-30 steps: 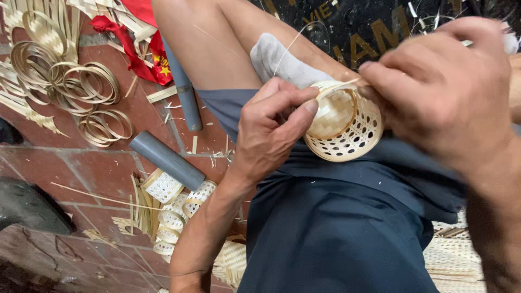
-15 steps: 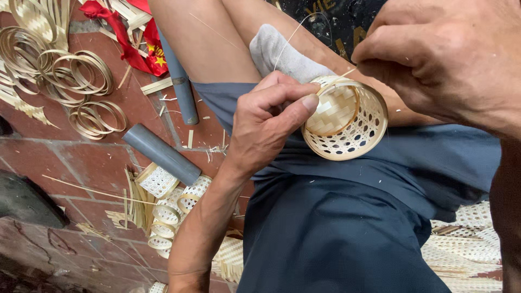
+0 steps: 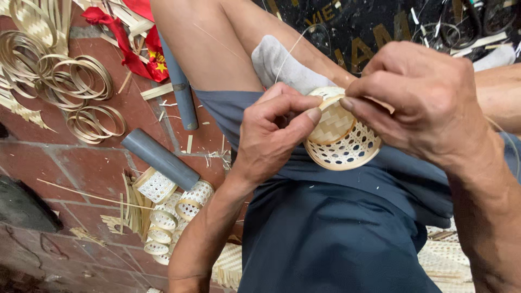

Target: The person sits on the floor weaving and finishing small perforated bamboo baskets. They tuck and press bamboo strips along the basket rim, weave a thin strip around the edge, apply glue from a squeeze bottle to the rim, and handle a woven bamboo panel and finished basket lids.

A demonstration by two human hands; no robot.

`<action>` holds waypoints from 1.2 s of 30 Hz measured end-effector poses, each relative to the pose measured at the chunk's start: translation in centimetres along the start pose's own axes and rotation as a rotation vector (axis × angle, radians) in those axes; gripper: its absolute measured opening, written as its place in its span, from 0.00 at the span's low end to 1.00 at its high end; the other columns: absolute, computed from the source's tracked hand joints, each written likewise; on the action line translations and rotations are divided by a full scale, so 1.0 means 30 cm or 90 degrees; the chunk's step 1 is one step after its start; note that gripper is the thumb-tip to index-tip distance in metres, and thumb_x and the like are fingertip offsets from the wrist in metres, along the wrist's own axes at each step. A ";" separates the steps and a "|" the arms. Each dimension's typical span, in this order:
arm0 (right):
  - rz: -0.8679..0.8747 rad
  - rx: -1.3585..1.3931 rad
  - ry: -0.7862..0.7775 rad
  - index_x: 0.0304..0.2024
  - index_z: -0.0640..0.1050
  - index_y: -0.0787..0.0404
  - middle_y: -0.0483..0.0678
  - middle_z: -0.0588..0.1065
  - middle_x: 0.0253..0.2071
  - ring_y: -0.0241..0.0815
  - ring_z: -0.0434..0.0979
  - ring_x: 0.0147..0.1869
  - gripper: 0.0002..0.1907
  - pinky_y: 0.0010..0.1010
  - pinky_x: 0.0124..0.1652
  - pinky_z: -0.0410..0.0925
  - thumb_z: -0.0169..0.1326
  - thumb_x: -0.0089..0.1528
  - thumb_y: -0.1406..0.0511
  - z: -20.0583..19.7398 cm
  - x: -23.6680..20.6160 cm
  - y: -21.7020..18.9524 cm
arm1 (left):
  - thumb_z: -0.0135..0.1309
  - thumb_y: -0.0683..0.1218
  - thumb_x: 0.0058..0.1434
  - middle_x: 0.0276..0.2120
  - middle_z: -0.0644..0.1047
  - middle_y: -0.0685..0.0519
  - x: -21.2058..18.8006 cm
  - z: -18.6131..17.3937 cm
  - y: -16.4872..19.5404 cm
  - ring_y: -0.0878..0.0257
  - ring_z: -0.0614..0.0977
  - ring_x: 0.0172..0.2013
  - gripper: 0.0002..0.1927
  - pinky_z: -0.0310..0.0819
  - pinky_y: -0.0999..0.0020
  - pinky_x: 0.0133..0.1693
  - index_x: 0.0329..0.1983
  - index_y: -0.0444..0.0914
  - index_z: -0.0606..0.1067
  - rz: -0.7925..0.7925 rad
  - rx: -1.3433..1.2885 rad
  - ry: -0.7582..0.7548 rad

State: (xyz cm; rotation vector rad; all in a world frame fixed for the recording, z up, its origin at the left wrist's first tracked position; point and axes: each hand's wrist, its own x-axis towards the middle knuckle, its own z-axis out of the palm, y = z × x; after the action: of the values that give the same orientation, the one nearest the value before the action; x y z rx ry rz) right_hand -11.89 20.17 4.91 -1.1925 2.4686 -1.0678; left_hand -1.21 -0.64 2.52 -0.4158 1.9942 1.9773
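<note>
pinching small woven basket [image 3: 343, 142] with both hands [image 3: 271, 138].

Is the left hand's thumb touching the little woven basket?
Touching. The head view shows the left hand pressing its thumb tip on the rim of the small woven basket, with no gap between them.

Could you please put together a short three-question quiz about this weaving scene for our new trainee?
1. True or false: both hands touch the small woven basket.
2. What lies on the brick floor beside the grey tube? A) finished small baskets B) a hammer C) a glass jar
3. Which hand pinches the basket's rim from the side nearer the floor?

Key:
1. True: the left hand and the right hand both grip it.
2. A, the finished small baskets.
3. The left hand.
</note>
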 end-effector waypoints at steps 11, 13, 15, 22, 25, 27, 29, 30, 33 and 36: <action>0.103 -0.217 0.042 0.27 0.75 0.62 0.49 0.70 0.28 0.49 0.75 0.32 0.12 0.40 0.31 0.66 0.67 0.61 0.68 0.019 0.030 -0.152 | 0.59 0.39 0.70 0.38 0.71 0.59 -0.011 0.036 -0.013 0.76 0.68 0.33 0.07 0.63 0.80 0.34 0.49 0.34 0.81 0.040 -0.013 0.036; 0.152 -0.313 0.077 0.25 0.73 0.62 0.49 0.69 0.27 0.49 0.74 0.31 0.14 0.41 0.30 0.66 0.65 0.61 0.69 0.052 0.020 -0.198 | 0.59 0.38 0.71 0.35 0.71 0.59 -0.015 0.039 -0.011 0.76 0.69 0.32 0.06 0.63 0.80 0.34 0.48 0.33 0.81 0.061 -0.005 0.041; 0.153 -0.283 0.065 0.33 0.75 0.59 0.46 0.71 0.32 0.46 0.75 0.36 0.10 0.37 0.35 0.66 0.64 0.65 0.67 0.046 -0.004 -0.204 | 0.58 0.38 0.70 0.34 0.70 0.58 -0.018 0.034 -0.005 0.75 0.68 0.31 0.07 0.63 0.79 0.33 0.50 0.34 0.81 0.070 0.022 0.041; -0.078 -0.348 -0.125 0.37 0.83 0.52 0.40 0.77 0.36 0.41 0.73 0.47 0.13 0.41 0.48 0.64 0.60 0.49 0.62 -0.109 -0.009 -0.034 | 0.55 0.34 0.69 0.36 0.71 0.53 -0.036 0.016 0.010 0.63 0.76 0.33 0.16 0.74 0.72 0.37 0.58 0.39 0.76 0.257 0.244 0.013; -0.230 -0.433 -0.149 0.39 0.83 0.47 0.38 0.74 0.34 0.38 0.71 0.50 0.17 0.38 0.48 0.61 0.56 0.48 0.55 -0.094 0.091 0.002 | 0.57 0.33 0.66 0.38 0.71 0.51 -0.039 0.027 0.009 0.58 0.77 0.34 0.20 0.75 0.66 0.38 0.60 0.39 0.75 0.338 0.380 0.027; -0.315 -0.495 -0.192 0.32 0.81 0.48 0.36 0.71 0.32 0.40 0.70 0.50 0.13 0.39 0.54 0.63 0.55 0.47 0.54 -0.068 0.158 -0.021 | 0.58 0.33 0.63 0.38 0.70 0.50 -0.037 0.031 0.012 0.55 0.76 0.35 0.19 0.74 0.63 0.39 0.57 0.39 0.74 0.369 0.440 0.026; -0.383 -0.568 -0.191 0.30 0.80 0.49 0.35 0.70 0.31 0.40 0.69 0.50 0.12 0.39 0.59 0.63 0.54 0.47 0.54 -0.076 0.207 -0.049 | 0.59 0.34 0.61 0.38 0.70 0.48 -0.037 0.027 0.018 0.53 0.76 0.36 0.17 0.73 0.61 0.39 0.51 0.39 0.73 0.368 0.474 0.024; -0.408 -0.612 -0.166 0.31 0.80 0.49 0.35 0.70 0.31 0.39 0.69 0.49 0.14 0.38 0.60 0.62 0.53 0.47 0.54 -0.085 0.223 -0.060 | 0.59 0.33 0.61 0.37 0.70 0.49 -0.035 0.025 0.021 0.53 0.76 0.35 0.18 0.73 0.61 0.39 0.53 0.37 0.74 0.374 0.481 0.018; -0.384 -0.558 -0.103 0.34 0.81 0.52 0.37 0.70 0.30 0.38 0.71 0.45 0.16 0.34 0.50 0.65 0.55 0.47 0.54 -0.140 0.210 -0.046 | 0.59 0.33 0.61 0.36 0.71 0.49 -0.031 0.014 0.026 0.54 0.77 0.35 0.21 0.74 0.60 0.39 0.58 0.35 0.75 0.391 0.489 0.018; -0.307 -0.488 -0.138 0.30 0.80 0.54 0.41 0.74 0.34 0.39 0.76 0.42 0.09 0.32 0.38 0.69 0.58 0.50 0.59 -0.174 0.153 0.061 | 0.58 0.32 0.64 0.38 0.72 0.50 -0.036 0.002 0.023 0.58 0.77 0.35 0.19 0.74 0.65 0.39 0.57 0.37 0.76 0.349 0.419 0.026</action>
State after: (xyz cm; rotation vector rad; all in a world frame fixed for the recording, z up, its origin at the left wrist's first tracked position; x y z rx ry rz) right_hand -18.40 20.24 8.00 -2.0503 2.5283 0.0160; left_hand -0.52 -0.57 3.58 0.2783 2.8291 1.3995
